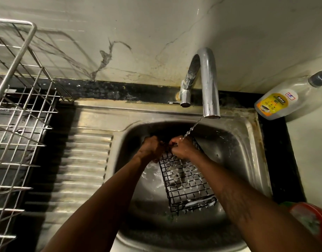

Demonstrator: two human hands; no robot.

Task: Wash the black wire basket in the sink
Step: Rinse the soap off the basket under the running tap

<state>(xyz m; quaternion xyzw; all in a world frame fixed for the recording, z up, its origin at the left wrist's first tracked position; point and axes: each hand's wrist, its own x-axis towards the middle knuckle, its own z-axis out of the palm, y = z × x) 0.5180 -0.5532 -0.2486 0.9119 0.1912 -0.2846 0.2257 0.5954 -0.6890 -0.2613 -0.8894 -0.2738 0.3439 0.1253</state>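
Two hands meet at the far end of the one basket (185,180), close together and nearly touching. The right hand (182,147) is clenched round the basket's far rim, knuckles up. A single thin stream of water (192,128) lands on it. The left hand (152,148) is curled too, gripping the far-left corner of that rim, though its fingertips are lost in shadow. Both forearms reach in from the near edge, one on each side of the basket.

The basket is black wire in a square grid. It lies inside the sink (234,151), right of the middle. Its far end is up in the hands and its near end is down by the sink floor. White suds cling to the wires and gather thickly along the near end.

One chrome tap (209,82) arches over the far rim of the sink, and the stream slants from its mouth. The sink is a single steel bowl. One ribbed drainboard (83,160) joins it on the left.

Further left, one steel wire rack (20,115) stands on the black desk (283,151). At the far right corner one clear bottle (276,102) with a yellow label and dark cap lies tilted against the wall (138,24). At the near right edge there is one orange-red thing (313,220), too blurred to tell.
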